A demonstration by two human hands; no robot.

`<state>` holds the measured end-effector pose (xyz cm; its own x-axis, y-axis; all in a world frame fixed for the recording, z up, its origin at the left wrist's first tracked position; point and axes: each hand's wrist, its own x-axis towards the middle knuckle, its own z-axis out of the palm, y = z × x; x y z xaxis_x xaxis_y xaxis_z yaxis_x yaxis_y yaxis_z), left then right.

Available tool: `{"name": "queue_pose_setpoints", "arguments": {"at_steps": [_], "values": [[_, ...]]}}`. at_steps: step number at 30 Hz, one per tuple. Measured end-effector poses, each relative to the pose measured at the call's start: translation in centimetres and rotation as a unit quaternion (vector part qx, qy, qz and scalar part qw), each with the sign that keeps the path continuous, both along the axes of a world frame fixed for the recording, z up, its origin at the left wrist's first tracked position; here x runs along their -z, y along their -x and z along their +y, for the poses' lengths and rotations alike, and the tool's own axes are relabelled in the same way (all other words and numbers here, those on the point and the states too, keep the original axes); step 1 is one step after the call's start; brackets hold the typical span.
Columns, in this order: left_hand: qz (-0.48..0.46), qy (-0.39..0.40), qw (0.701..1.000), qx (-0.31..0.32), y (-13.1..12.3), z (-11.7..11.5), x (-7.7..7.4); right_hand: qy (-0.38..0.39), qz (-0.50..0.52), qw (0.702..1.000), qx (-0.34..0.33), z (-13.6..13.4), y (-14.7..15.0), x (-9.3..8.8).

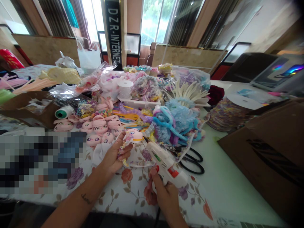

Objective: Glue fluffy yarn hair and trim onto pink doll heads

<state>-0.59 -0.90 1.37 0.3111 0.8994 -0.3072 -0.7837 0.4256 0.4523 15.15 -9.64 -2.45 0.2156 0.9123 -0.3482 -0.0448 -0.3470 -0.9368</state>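
Note:
My right hand (165,193) grips a white hot glue gun (163,161), its thumb near the red part on the handle. The dark nozzle points up and left, close to a doll's face piece (135,135). That piece, pale pink with yellowish trim hanging from it, is held in the closed fingers of my left hand (118,153). Whether the nozzle touches it, I cannot tell. Several similar pink doll faces (101,128) lie in a cluster just beyond my left hand. Black-handled scissors (193,160) rest on the table to the right of the glue gun.
Fluffy blue yarn trim (179,117) and cream strips (185,91) are heaped beyond the glue gun. A white spool (125,90) stands farther back. An open cardboard box (26,106) sits at left, a large brown box (268,152) at right. A floral cloth (111,193) covers the near table.

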Motion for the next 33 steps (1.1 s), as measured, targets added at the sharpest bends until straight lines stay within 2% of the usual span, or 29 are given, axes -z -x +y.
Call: {"name": "queue_pose_setpoints", "arguments": {"at_steps": [13, 19, 23, 26, 33], "values": [[-0.012, -0.011, 1.000, 0.017, 0.1, 0.1, 0.3, 0.003, 0.010, 1.000, 0.013, 0.2, 0.0, 0.6], [-0.013, -0.015, 1.000, 0.021, 0.1, 0.1, 0.3, -0.006, -0.009, 0.999, 0.030, 0.3, 0.2, -0.6], [-0.010, -0.018, 1.000, 0.017, 0.1, 0.0, 0.2, 0.014, -0.001, 1.000, 0.026, 0.2, 0.3, -1.5], [-0.007, -0.016, 1.000, 0.018, 0.1, 0.0, 0.1, 0.031, 0.016, 0.999, 0.031, 0.2, 0.4, -1.5], [0.000, -0.007, 1.000, 0.007, 0.1, -0.2, -0.2, -0.066, -0.004, 0.996, 0.066, 1.1, -0.3, -0.8]]}}
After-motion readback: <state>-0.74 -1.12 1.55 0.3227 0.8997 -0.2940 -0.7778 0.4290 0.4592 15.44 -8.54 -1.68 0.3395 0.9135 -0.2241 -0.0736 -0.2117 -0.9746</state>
